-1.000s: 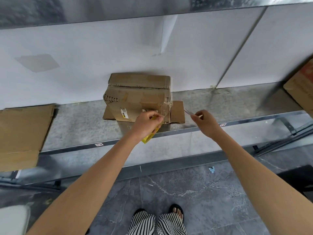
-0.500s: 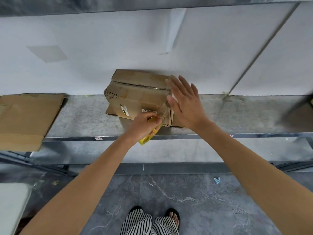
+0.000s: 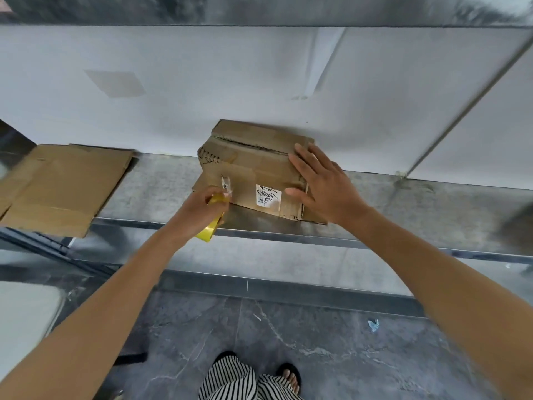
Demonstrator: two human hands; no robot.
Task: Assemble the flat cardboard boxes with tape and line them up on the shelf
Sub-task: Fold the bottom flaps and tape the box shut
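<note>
A worn brown cardboard box (image 3: 253, 166) with a white label sits on the grey shelf (image 3: 403, 206) against the white wall. My right hand (image 3: 326, 186) lies flat with straight fingers on the box's right side. My left hand (image 3: 202, 209) grips a yellow tape roll (image 3: 209, 230) at the box's near left corner, and a crumpled strip of clear tape sticks up just above the fingers. Flat cardboard sheets (image 3: 57, 186) lie on the shelf at the left.
The shelf's metal front edge (image 3: 288, 236) runs across the view, with a lower level below it. An upper shelf (image 3: 259, 10) hangs overhead. A dark blurred shape sits at the far right of the shelf. My sandalled feet stand on the grey marble floor (image 3: 317, 356).
My right hand let go of the pulled tape end and came to lie flat on the box's right side. The box has turned, its white label now facing me. The view shifted left.
</note>
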